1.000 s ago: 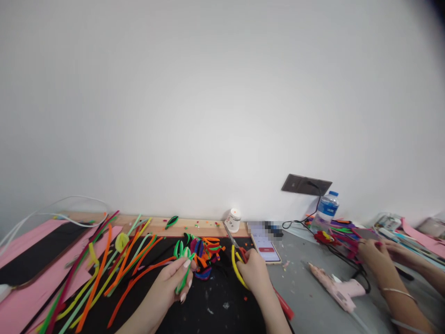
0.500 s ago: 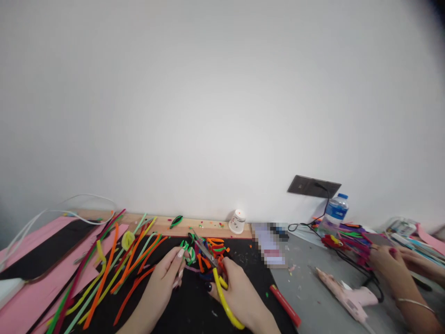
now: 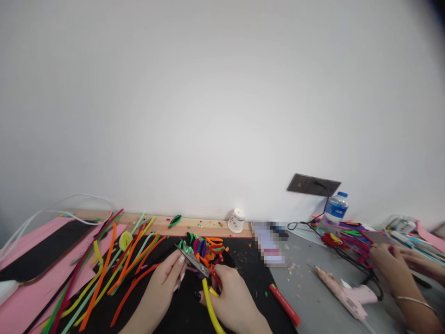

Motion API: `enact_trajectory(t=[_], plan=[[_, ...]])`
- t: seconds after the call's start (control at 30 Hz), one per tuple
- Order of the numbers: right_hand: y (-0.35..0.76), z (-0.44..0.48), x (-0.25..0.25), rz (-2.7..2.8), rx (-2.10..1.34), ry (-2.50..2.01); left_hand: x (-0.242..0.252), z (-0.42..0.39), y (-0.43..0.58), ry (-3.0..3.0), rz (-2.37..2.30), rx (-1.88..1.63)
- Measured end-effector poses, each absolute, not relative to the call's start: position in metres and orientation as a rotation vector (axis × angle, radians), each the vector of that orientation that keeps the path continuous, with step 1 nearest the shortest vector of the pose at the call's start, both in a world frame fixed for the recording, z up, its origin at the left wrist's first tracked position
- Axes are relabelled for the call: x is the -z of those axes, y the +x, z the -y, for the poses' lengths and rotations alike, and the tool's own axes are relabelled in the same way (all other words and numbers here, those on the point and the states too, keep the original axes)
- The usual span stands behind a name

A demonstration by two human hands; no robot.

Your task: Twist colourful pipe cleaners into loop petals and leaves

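My right hand (image 3: 231, 299) grips yellow-handled scissors (image 3: 200, 271) whose blades point up and left toward my left hand (image 3: 167, 280). The left fingers are pinched on a small green pipe-cleaner piece (image 3: 181, 247) right at the blade tips. Both hands work over a black mat (image 3: 243, 264). Just behind them lies a pile of bent pipe-cleaner loops (image 3: 208, 248) in orange, green, purple and red.
Long pipe cleaners (image 3: 114, 264) fan out at the left over pink sheets (image 3: 21, 297). A white cup (image 3: 236, 220), a phone (image 3: 273, 253), a red pen (image 3: 284, 304), a pink glue gun (image 3: 342, 292) and a water bottle (image 3: 333, 208) lie rightward. Another person's hands (image 3: 389, 260) work at the far right.
My right hand picked the scissors up from beside the phone and swung them left to the green piece in my left hand. The view shifted slightly.
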State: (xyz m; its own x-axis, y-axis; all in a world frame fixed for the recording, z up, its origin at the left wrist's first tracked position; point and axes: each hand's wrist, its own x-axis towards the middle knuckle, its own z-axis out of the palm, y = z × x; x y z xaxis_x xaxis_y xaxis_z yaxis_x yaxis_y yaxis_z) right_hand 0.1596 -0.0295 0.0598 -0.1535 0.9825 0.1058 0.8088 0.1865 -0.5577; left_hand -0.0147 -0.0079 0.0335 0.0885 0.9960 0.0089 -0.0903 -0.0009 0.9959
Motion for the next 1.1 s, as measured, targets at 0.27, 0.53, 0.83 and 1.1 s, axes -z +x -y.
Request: enact_trajectory(t=[0.27, 0.53, 0.83, 1.1], plan=[[0.16, 0.028, -0.054, 2.023, -0.562, -1.648, -0.037, 0.008, -0.014, 1.215, -1.053, -1.19], [0.161, 0.026, -0.048, 2.041, -0.481, -1.631, -0.04, 0.006, -0.014, 1.207, -0.972, -1.201], [0.157, 0.03, -0.055, 2.017, -0.543, -1.682, -0.039, 0.005, -0.014, 1.185, -0.962, -1.219], [0.153, 0.033, -0.059, 2.042, -0.544, -1.649, -0.042, 0.009, -0.012, 1.206, -0.979, -1.225]])
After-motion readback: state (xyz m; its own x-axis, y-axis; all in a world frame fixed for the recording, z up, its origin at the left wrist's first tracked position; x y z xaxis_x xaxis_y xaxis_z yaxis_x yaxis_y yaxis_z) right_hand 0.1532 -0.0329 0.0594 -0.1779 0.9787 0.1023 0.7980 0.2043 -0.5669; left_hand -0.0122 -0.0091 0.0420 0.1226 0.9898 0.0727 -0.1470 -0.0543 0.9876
